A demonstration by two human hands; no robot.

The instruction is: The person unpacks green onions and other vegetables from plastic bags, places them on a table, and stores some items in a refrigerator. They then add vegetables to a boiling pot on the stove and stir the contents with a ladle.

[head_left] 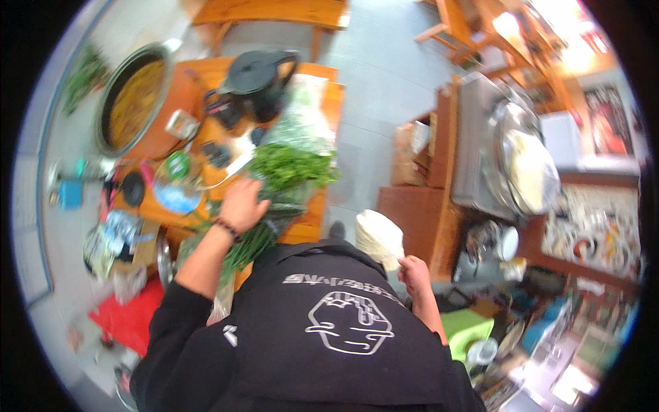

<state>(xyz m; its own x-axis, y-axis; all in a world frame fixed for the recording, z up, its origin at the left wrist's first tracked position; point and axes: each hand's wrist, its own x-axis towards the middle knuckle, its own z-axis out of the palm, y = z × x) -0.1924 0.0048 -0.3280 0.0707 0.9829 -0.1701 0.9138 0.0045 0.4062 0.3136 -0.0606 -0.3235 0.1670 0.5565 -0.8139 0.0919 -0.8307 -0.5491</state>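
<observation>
My left hand (242, 205) reaches over the wooden table, beside leafy greens (293, 166) and above long green stalks (253, 243). Its fingers are partly blurred, and I cannot tell whether they hold anything. On my other side, my right hand (414, 276) grips the lower end of a white, ribbed bundle (379, 238), perhaps cloth or a vegetable. The bundle hangs in the air beside my black apron. Behind the greens lies a translucent plastic bag (305, 121) with green contents.
A large pot (167, 110) of yellowish food stands at the back left, near a black kettle (253, 77). To the right, a wooden counter (447, 175) carries a metal appliance (476, 144) and a bowl with white contents (530, 170). A wooden bench (273, 11) stands beyond the table.
</observation>
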